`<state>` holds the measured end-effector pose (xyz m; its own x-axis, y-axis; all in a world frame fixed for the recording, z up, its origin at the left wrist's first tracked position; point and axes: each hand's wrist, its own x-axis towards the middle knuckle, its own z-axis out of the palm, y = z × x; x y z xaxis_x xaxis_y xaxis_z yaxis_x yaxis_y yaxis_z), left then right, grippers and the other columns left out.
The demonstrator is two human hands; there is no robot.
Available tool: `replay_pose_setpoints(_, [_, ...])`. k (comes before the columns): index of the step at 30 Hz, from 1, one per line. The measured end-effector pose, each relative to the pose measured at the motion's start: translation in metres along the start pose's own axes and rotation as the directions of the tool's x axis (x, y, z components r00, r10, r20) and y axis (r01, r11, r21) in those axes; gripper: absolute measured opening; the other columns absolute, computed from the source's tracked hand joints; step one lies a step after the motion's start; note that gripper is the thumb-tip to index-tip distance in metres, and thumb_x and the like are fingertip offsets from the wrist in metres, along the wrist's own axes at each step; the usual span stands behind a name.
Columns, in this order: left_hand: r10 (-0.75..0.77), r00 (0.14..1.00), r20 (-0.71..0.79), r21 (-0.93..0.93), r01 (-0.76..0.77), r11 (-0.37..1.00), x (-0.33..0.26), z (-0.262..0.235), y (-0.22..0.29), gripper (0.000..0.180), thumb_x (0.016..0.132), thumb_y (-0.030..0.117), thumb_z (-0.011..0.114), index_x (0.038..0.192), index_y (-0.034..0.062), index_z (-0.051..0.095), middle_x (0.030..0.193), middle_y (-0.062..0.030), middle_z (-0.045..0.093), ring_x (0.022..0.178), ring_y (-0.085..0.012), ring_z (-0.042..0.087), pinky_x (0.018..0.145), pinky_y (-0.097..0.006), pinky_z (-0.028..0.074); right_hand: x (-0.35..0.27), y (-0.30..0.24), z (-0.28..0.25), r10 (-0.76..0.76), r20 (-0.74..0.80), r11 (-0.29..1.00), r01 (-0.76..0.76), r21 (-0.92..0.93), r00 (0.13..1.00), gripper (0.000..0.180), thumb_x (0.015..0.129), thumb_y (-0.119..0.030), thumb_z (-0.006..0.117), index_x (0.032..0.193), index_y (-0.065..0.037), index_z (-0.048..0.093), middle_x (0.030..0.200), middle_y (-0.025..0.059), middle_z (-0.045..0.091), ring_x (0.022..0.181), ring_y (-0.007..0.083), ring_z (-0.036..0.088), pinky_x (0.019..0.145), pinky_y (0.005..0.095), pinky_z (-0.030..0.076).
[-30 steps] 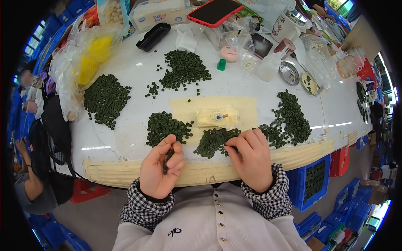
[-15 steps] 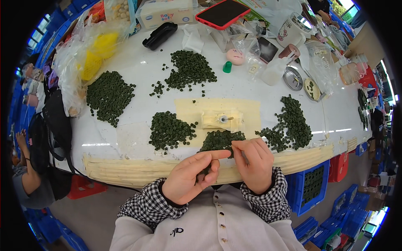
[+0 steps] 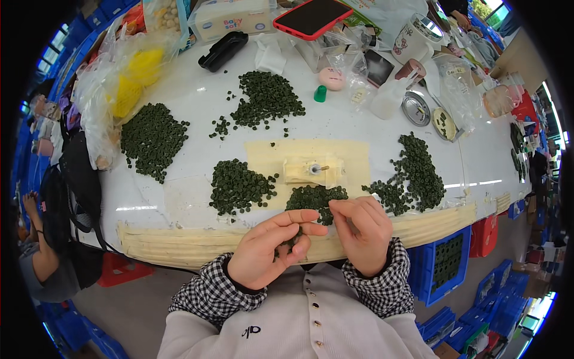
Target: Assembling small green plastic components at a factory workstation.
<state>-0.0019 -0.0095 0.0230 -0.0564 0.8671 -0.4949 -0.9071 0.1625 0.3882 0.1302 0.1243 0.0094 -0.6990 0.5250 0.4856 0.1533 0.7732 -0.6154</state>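
Note:
My left hand is cupped, palm up, over the near table edge. Small dark green round pieces show in its curled fingers; its index finger reaches toward my right hand. My right hand pinches thumb and forefinger together, and whatever is between the tips is too small to make out. Just beyond both hands lies a heap of the same green pieces. Behind that heap, a tape-wrapped block with a short metal pin sits on a yellowish taped patch.
More green heaps lie on the white table: left of the block, far left, at the back and right. A red-cased phone, a black case, a mug and plastic bags line the back and left.
My left hand's index finger has drawn back slightly from my right fingertips, and its fingers have spread a little. The right hand keeps its pinch. The whole view has shifted slightly.

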Motion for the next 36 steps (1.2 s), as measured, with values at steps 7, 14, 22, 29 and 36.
replay_pose_setpoints(7, [0.022, 0.997, 0.072, -0.015, -0.021, 1.0, 0.001, -0.006, -0.002, 0.023, 0.098, 0.017, 0.037, 0.112, 0.0044, 0.051, 0.101, -0.0109, 0.063, 0.058, -0.0076, 0.039, 0.055, -0.021, 0.035, 0.001, 0.0, -0.002, -0.01, -0.025, 0.999, 0.011, 0.031, 1.0, 0.023, 0.065, 0.009, 0.067, 0.085, -0.002, 0.066, 0.082, 0.0089, 0.064, 0.072, 0.0237, 0.06, 0.06, 0.0298, 0.047])
replay_pose_setpoints(14, [0.053, 0.988, 0.143, -0.012, -0.052, 0.999, 0.005, -0.014, -0.007, 0.022, 0.097, 0.016, 0.042, 0.108, 0.0029, 0.056, 0.08, -0.0007, 0.058, 0.057, -0.0054, 0.038, 0.053, -0.02, 0.034, 0.002, -0.004, -0.006, 0.068, -0.002, 0.986, -0.067, 0.152, 0.998, 0.021, 0.069, 0.009, 0.066, 0.087, -0.001, 0.067, 0.077, 0.0086, 0.062, 0.072, 0.0202, 0.06, 0.061, 0.0268, 0.046])
replay_pose_setpoints(22, [0.094, 0.994, 0.051, 0.063, -0.097, 0.993, 0.005, -0.005, -0.004, 0.025, 0.095, 0.011, 0.045, 0.116, 0.0017, 0.055, 0.09, -0.0033, 0.061, 0.06, -0.004, 0.038, 0.055, -0.018, 0.034, -0.009, -0.002, -0.008, 0.405, 0.188, 0.683, -0.433, 0.589, 0.895, 0.016, 0.077, 0.007, 0.063, 0.092, 0.004, 0.064, 0.084, 0.0072, 0.065, 0.076, 0.0105, 0.059, 0.069, 0.0232, 0.047])
replay_pose_setpoints(29, [0.102, 0.986, 0.132, 0.005, -0.103, 0.995, 0.006, -0.014, -0.005, 0.011, 0.092, 0.007, 0.051, 0.101, 0.0055, 0.057, 0.095, -0.0088, 0.065, 0.055, -0.0028, 0.037, 0.053, -0.016, 0.034, -0.009, -0.006, -0.012, 0.469, 0.323, 0.478, -0.544, 0.69, 0.822, 0.013, 0.079, 0.006, 0.063, 0.092, 0.005, 0.063, 0.088, 0.0094, 0.066, 0.084, 0.0129, 0.063, 0.077, 0.0241, 0.049])
replay_pose_setpoints(36, [0.117, 0.989, 0.093, -0.011, -0.116, 0.993, 0.007, -0.013, -0.006, 0.01, 0.09, 0.005, 0.053, 0.099, 0.005, 0.058, 0.093, -0.0081, 0.065, 0.055, -0.0026, 0.037, 0.051, -0.016, 0.032, -0.01, -0.01, -0.009, 0.417, 0.316, 0.527, -0.51, 0.679, 0.852, 0.011, 0.078, 0.005, 0.065, 0.089, 0.004, 0.063, 0.088, 0.0084, 0.066, 0.083, 0.0124, 0.062, 0.074, 0.0249, 0.049])
